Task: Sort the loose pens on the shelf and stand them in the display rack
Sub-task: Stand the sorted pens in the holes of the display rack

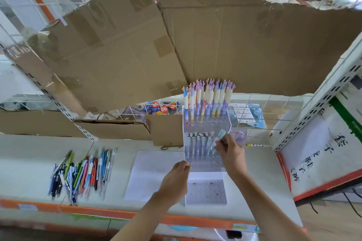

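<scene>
- Pens [82,174]: a loose, mixed pile lies on the shelf [29,168] at lower left of the frame, well apart from the rack. Judged light, stiff and smooth; grip each at mid-barrel to prevent rolling or slipping.
- Pale pen [221,136]: pinched in the right hand [231,152] at centre frame, tilted over the rack's middle row.
- Display rack [205,162]: clear tiered acrylic, centre frame; rear row holds tall pastel pens [207,100]. Judged rigid but light, liable to slide.
- Left hand [176,180]: fingers curled on the rack's left edge, steadying it.
- White sheet [150,172]: flat, just left of the rack.
</scene>
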